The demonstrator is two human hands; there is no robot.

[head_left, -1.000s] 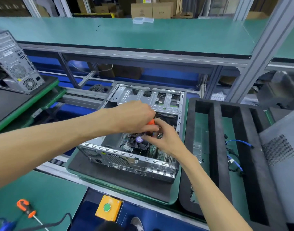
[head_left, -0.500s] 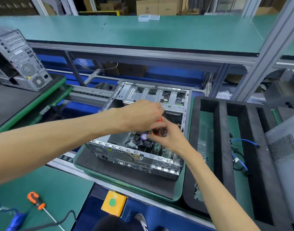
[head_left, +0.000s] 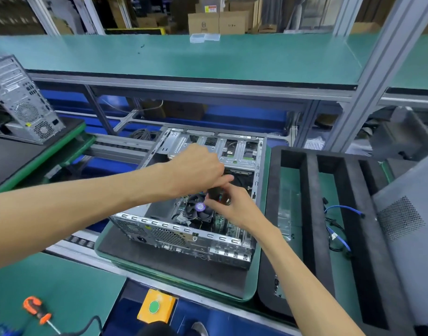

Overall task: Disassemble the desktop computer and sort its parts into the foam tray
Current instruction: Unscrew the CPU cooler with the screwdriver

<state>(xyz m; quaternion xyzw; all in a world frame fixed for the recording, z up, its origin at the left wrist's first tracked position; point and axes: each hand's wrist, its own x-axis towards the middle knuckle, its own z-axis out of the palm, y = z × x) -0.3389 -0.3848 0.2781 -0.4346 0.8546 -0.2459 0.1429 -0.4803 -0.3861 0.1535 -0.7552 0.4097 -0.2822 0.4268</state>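
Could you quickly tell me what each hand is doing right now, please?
Left hand: curled round the dark screwdriver handle over the open computer case.
Right hand: fingers pinching the same handle lower down.

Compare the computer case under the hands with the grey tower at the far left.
The open computer case lies on its side with its panel off, fan and board exposed; the grey tower stands upright and tilted, showing only its rear panel. Both hands work inside the open computer case; nothing touches the grey tower. Both are grey metal desktop cases resting on dark mats.
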